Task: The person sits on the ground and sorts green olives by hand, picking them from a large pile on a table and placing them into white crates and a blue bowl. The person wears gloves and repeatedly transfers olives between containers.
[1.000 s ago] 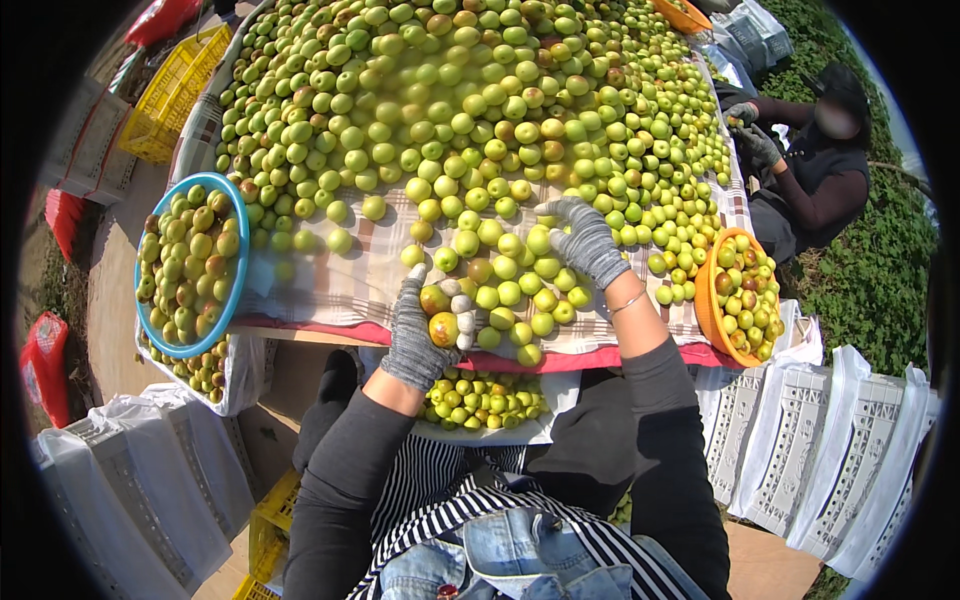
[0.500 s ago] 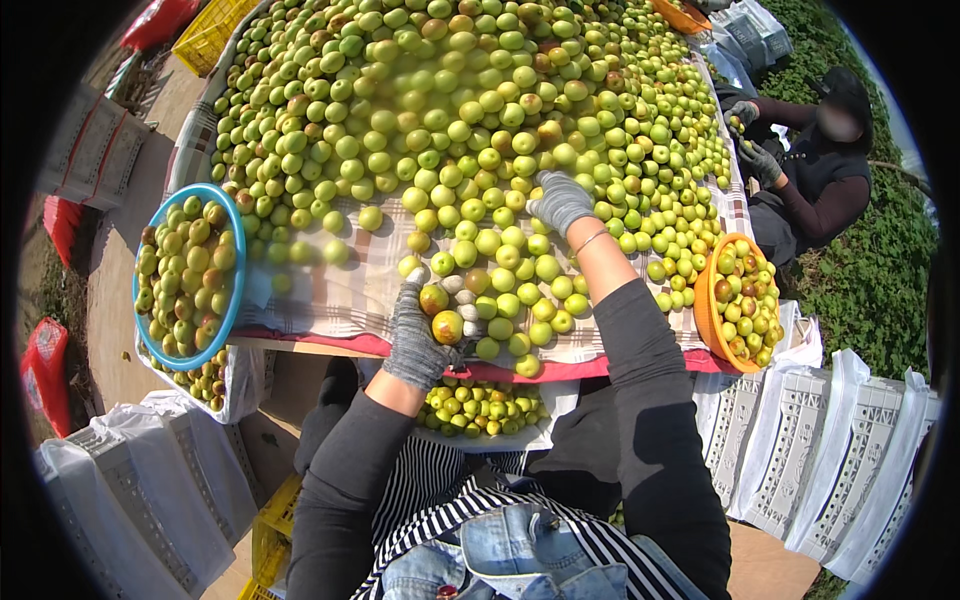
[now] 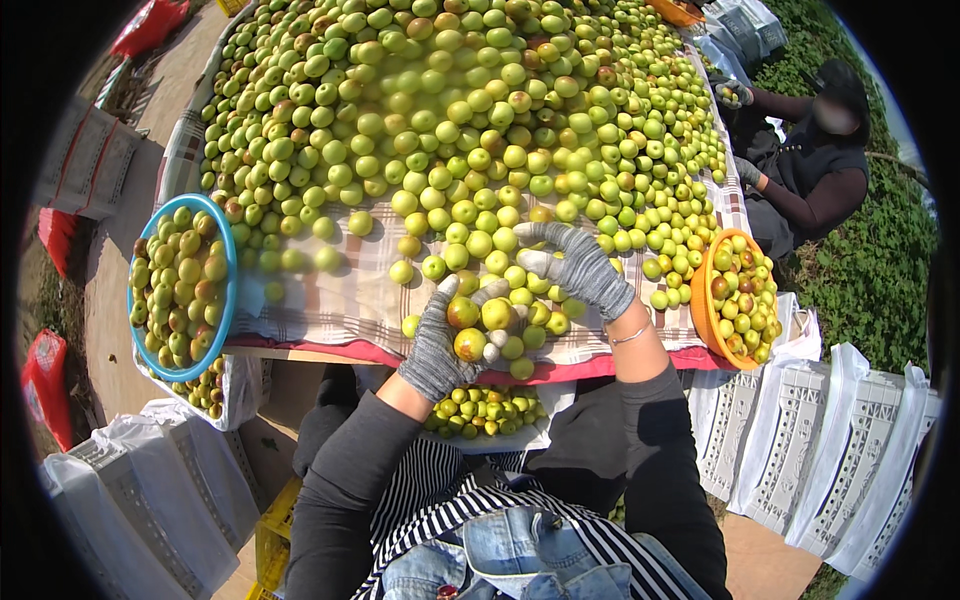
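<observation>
Small round yellow-green fruits, which look like jujubes [image 3: 478, 243], are heaped on a checked cloth [image 3: 335, 290] over the table. My left hand [image 3: 445, 350], in a grey knit glove, is cupped near the table's front edge around several jujubes [image 3: 469, 345], some blushed brown. Its pale fingertips curl round them from the right. Just to the right, my gloved right hand [image 3: 583, 272] hovers over loose fruits, fingers stretched toward the left and apart. I see nothing in its grip, though its palm side is partly hidden.
A blue-rimmed basket of jujubes [image 3: 232, 290] stands at the table's left, an orange basket [image 3: 704, 310] at its right. More fruit lies in a container [image 3: 540, 440] below the front edge. Grey crates [image 3: 790, 430] are stacked at right. A co-worker [image 3: 820, 170] sits at the far right.
My right hand has pulled back toward me from the heap, its fingers now spread. My left hand has shifted right and now has another jujube among those it holds.
</observation>
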{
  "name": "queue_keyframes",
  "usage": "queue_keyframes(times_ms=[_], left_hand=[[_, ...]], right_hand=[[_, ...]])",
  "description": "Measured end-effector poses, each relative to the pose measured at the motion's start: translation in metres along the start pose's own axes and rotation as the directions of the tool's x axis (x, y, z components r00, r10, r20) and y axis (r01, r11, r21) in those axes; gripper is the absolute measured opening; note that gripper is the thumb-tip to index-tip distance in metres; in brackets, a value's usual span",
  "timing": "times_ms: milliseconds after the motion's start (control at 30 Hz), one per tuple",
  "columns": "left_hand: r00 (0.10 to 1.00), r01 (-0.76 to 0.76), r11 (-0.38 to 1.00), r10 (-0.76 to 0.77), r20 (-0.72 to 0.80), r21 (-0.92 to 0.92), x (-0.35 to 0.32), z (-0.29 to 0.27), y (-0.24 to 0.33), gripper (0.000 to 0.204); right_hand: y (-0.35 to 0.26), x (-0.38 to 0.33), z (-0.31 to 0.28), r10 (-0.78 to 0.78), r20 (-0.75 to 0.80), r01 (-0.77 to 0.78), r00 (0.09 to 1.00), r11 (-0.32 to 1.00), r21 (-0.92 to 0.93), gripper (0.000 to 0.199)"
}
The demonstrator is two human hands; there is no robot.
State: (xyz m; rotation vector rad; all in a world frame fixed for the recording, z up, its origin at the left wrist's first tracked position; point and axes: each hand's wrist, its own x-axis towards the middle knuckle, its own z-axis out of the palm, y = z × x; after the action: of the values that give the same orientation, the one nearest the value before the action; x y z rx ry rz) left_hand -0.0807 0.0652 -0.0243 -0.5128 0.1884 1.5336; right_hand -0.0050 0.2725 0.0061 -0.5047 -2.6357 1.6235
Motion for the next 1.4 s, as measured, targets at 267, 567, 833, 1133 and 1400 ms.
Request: queue_keyframes(times_ms=[267,567,833,1133,1400], left_hand=[[0.996,-0.058,0.995,0.063,0.062,-0.076,0.004,-0.005,0.009,0.054],[0.934,-0.336,0.925,0.352,0.064,-0.177,0.003,0.007,0.011,0.058],[0.922,-0.299,0.928,0.341,0.184,-0.222,0.001,0.011,0.015,0.057],[0.957,-0.257,0.951,0.275,0.092,-0.174,0.004,0.005,0.020,0.050],[0.831,-0.131,-0.356,0.470,0.298,0.925,-0.004,0.013,0.012,0.053]], right_hand=[[0.030,0.067,0.003,0.249,-0.198,-0.316,0.948,0.677,-0.664,0.037],[-0.004,0.034,-0.007,-0.151,0.075,0.146,0.986,0.988,0.059,0.043],[0.044,0.115,-0.020,-0.005,-0.358,-0.171,0.934,0.871,-0.460,0.046],[0.018,0.051,0.006,0.138,-0.142,-0.171,0.980,0.952,-0.253,0.042],[-0.034,-0.013,0.018,-0.145,0.003,0.140,0.989,0.957,0.256,0.048]])
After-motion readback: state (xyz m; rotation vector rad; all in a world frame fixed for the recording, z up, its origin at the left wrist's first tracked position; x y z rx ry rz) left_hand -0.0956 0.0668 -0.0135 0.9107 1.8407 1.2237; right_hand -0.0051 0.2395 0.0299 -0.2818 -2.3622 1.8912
